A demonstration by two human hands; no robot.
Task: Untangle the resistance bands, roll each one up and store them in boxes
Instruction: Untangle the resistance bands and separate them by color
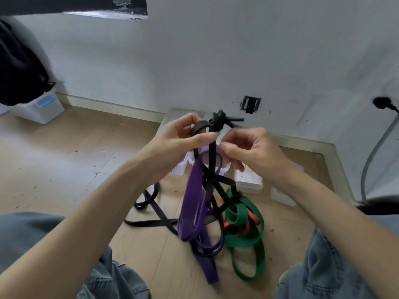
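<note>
A tangle of resistance bands hangs from my hands above the wooden floor. My left hand (183, 143) grips a black band (212, 152) just under a black knot (219, 123) at the top. My right hand (246, 151) pinches the same bundle beside it. A purple band (193, 203) droops from the bundle to the floor. A green band (246, 231) and an orange band (250, 219) lie looped on the floor, caught in black strands. White boxes (248, 180) sit on the floor behind the bundle, partly hidden by my hands.
More black band (151, 199) lies loose on the floor to the left. A clear storage bin (41, 108) with a dark bag (17, 67) on it stands far left by the wall. A grey cable (375, 152) runs down from a wall plug at right. My denim-clad knees frame the bottom.
</note>
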